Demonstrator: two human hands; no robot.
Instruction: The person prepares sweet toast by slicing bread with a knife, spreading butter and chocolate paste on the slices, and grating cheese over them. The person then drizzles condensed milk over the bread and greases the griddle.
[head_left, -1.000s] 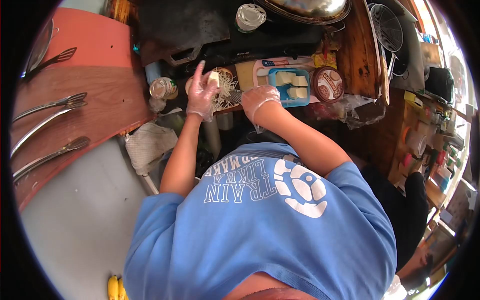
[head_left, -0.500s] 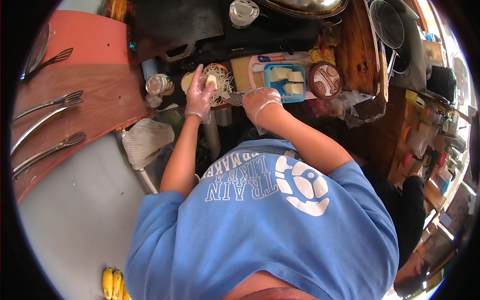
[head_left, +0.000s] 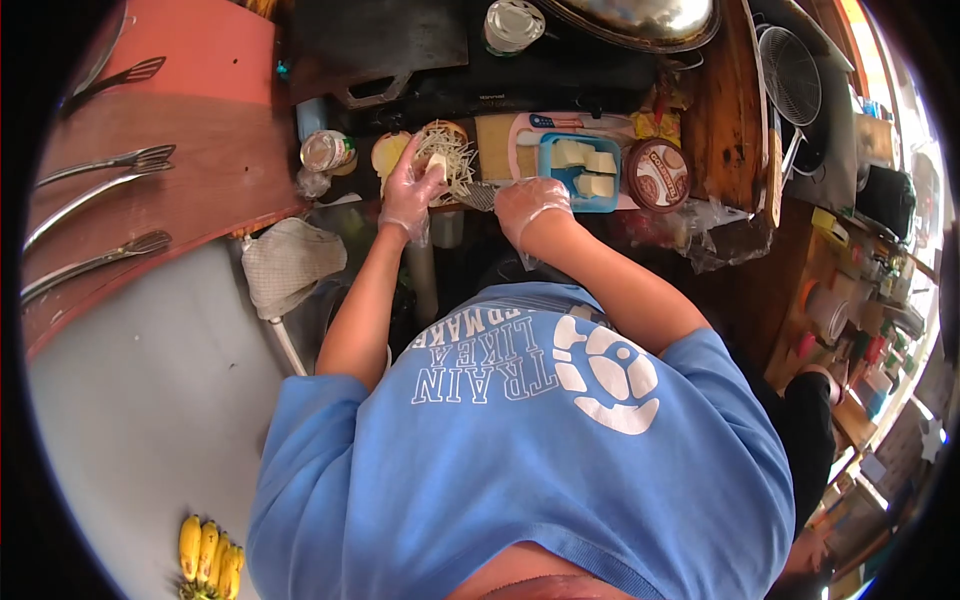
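The left hand (head_left: 408,193), in a clear glove, now has its index finger lowered from where it pointed up a second ago, and it grips the block (head_left: 437,161) near the thumb. The block thus sits upper centre, over the shreds (head_left: 456,168), beside the grater (head_left: 477,195) rather than plainly on it. The right hand (head_left: 533,205), gloved too, is closed in a fist at the grater's end and appears to grasp its handle; it has barely moved against the box (head_left: 590,206), where three more blocks (head_left: 573,153) still lie. The whole view has shifted a little, bringing more of the bananas (head_left: 206,560) in at lower left. Hidden: the grater's handle inside the fist, the block's face turned into the palm, and most of what lies under the shreds; a brownish edge shows above them, perhaps bread. Whether block and grater touch, I cannot tell. At the right edge, another person's hand (head_left: 826,382) shows beside a dark sleeve, blurred, its action unclear.
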